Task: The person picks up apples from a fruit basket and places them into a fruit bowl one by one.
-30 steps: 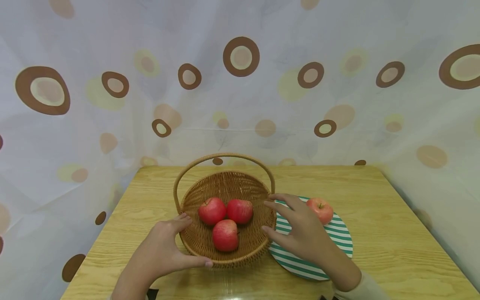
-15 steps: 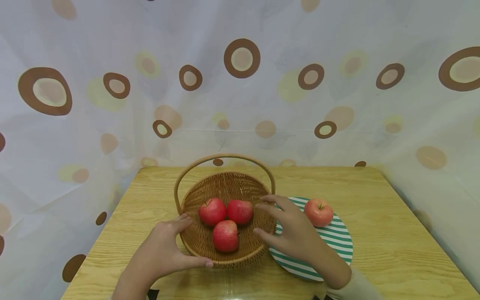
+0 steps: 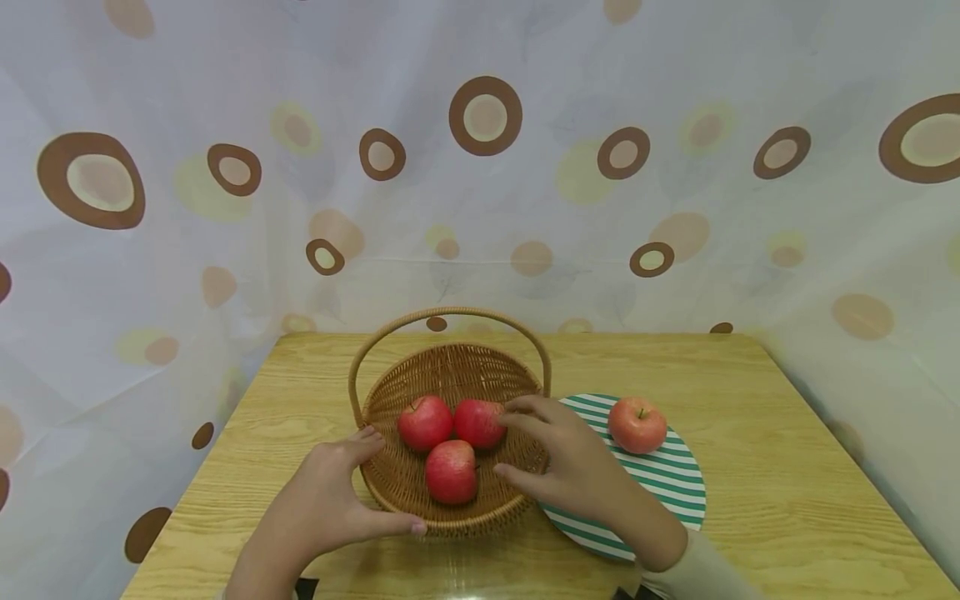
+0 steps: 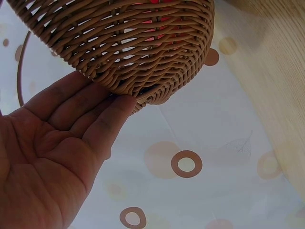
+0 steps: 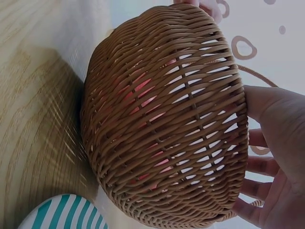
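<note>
A round wicker basket (image 3: 480, 525) with a tall arched handle holds three red apples: one at back left (image 3: 425, 423), one at back right (image 3: 477, 425) and one in front (image 3: 451, 472). My left hand (image 3: 318, 492) holds the basket at its left front, fingertips over the rim and thumb along the front edge. In the left wrist view its palm (image 4: 52, 157) shows beside the weave. Over the right rim reaches my right hand (image 3: 577, 458), fingers spread and slightly bent, the tips at the back right apple. Whether they touch it I cannot tell. The right wrist view shows this hand (image 5: 281, 148) beyond the weave.
To the right of the basket a round green-and-white striped mat (image 3: 667, 483) lies on the wooden table (image 3: 787, 467). A lighter, pinkish apple (image 3: 637, 425) stands on its far side. A patterned curtain (image 3: 555, 208) hangs behind the table and along both sides.
My right hand has moved left, from the basket's right rim to above its inside, near the back right apple. The left hand, basket and apples stay in place.
</note>
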Demonstrator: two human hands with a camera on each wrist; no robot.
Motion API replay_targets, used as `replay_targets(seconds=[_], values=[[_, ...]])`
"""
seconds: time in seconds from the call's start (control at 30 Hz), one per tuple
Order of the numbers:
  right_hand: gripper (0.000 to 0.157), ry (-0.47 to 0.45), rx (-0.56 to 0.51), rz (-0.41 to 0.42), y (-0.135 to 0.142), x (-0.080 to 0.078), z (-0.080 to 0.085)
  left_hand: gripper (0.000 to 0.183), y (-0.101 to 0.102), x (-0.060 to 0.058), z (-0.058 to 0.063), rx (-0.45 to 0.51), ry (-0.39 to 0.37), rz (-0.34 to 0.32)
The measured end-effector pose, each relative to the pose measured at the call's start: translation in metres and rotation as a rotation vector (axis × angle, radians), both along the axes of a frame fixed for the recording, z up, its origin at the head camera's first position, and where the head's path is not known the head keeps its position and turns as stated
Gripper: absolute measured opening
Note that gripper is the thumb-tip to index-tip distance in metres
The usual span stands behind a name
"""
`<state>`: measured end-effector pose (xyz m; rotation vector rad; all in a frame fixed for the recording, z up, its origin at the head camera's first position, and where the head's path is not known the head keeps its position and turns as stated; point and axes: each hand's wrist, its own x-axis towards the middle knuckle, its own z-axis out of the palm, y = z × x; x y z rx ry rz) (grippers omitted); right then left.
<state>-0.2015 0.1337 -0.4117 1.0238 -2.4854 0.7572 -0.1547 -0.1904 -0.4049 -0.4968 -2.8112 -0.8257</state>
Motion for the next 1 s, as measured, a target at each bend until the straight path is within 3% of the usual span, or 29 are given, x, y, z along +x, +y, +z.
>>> replay_targets(seconds=[0.37, 0.73, 1.0], values=[[0.049, -0.071, 0.027, 0.030, -0.009, -0.002, 0.003, 0.113, -0.001, -0.001, 0.000, -0.009, -0.017, 0.008], [0.050, -0.212, 0.108, 0.104, -0.014, -0.008, 0.009, 0.115, 0.000, -0.001, 0.002, -0.002, -0.030, 0.007], [0.051, -0.264, 0.176, 0.153, -0.023, -0.013, 0.014, 0.114, 0.000, -0.001, 0.002, 0.002, -0.014, 0.000]])
